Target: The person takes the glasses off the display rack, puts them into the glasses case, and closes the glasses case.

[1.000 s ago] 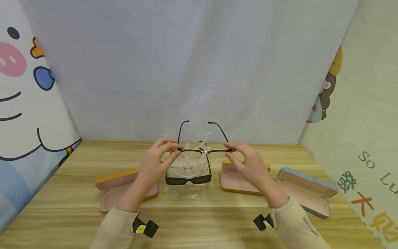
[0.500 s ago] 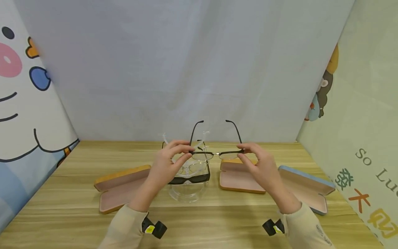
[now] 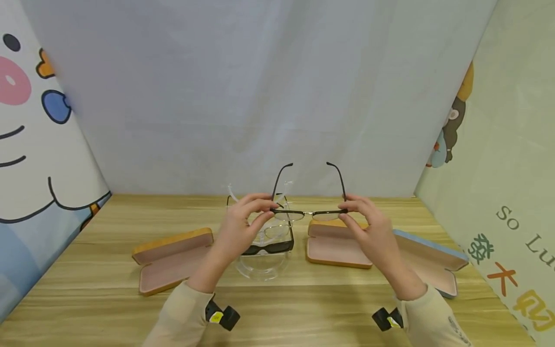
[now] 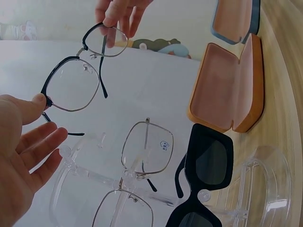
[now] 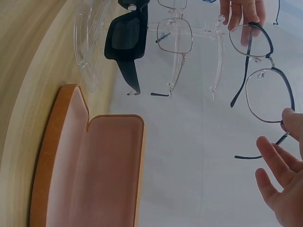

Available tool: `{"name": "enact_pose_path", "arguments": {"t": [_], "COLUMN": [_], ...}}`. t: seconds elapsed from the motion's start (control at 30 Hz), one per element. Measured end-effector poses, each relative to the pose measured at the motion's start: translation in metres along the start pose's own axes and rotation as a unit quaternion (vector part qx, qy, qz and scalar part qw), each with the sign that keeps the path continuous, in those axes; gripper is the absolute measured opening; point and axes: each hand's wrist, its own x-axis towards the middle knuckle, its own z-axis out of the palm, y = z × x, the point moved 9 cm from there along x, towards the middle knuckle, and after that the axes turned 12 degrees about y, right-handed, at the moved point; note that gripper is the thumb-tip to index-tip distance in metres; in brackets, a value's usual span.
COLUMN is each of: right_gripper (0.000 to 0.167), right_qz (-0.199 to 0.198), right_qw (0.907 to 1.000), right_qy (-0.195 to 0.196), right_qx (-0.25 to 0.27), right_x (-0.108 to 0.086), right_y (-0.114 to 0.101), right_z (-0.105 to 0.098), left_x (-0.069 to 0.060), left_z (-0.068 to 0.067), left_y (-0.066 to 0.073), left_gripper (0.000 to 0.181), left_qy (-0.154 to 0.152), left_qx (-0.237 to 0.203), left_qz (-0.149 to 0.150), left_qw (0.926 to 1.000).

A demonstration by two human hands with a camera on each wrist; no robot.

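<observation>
Both hands hold up a pair of black half-rim eyeglasses [image 3: 308,213], its temples unfolded and pointing away. My left hand [image 3: 243,224] pinches the left end of the frame between thumb and fingers. At the opposite hinge, my right hand [image 3: 368,226] pinches the right end. Below and left of the glasses stands a clear plastic display stand [image 3: 260,272]. Black sunglasses [image 4: 210,158] sit on its lower part, and thin metal-rimmed glasses [image 4: 147,147] rest above them. In the head view, the left hand partly hides the stand.
An open orange glasses case [image 3: 171,262] lies on the left of the wooden table [image 3: 295,318]. Another open orange case [image 3: 334,250] is right of the stand. Beyond it lies an open blue case [image 3: 433,262], partly behind the right forearm. A pale curtain [image 3: 260,96] hangs at the back.
Both hands have moved right with the black half-rim eyeglasses, from in front of the stand to its right side. The grip looks the same.
</observation>
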Motion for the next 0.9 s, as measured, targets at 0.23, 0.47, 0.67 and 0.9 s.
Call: {"name": "enact_pose_path", "arguments": {"t": [0.23,0.47,0.67,0.9], "right_gripper": [0.024,0.023,0.025,0.025], "right_qz": [-0.018,-0.008,-0.013,-0.02], "right_qw": [0.9998,0.9998,0.9997,0.9992], "right_qy": [0.007,0.014,0.022,0.035], "right_qx": [0.003,0.007,0.002,0.001], "right_x": [0.001,0.002,0.0,-0.002], "right_y": [-0.001,0.0,0.0,-0.002], "right_z": [-0.005,-0.011,-0.013,-0.015], "left_x": [0.001,0.002,0.001,-0.002], "left_z": [0.002,0.003,0.004,0.006], "left_y": [0.007,0.012,0.013,0.011], "left_gripper": [0.017,0.016,0.015,0.015], "left_qy": [0.007,0.014,0.016,0.011], "left_qx": [0.008,-0.004,-0.009,0.002], "left_qz": [0.02,0.027,0.028,0.017], "left_qw": [0.9998,0.9995,0.9995,0.9998]}}
